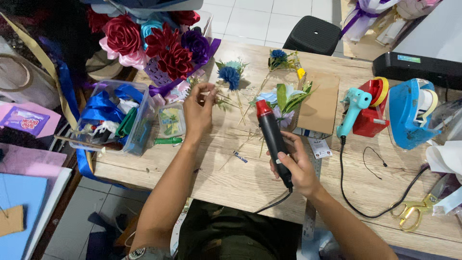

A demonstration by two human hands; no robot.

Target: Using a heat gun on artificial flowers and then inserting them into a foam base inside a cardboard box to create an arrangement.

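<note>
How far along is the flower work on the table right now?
Looks done: a bouquet of ribbon roses stands at the table's far left. In hand: the right hand grips a black heat tool with a red tip; the left hand pinches a thin stem by the blue flower. Left: loose flower stems lie unassembled nearby.

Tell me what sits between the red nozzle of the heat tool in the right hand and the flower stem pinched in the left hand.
Nothing visible does. The right hand holds the black heat tool with its red nozzle pointing up the table; the left hand pinches a thin flower stem off to its left. Only bare wooden table and loose stems lie between.
</note>
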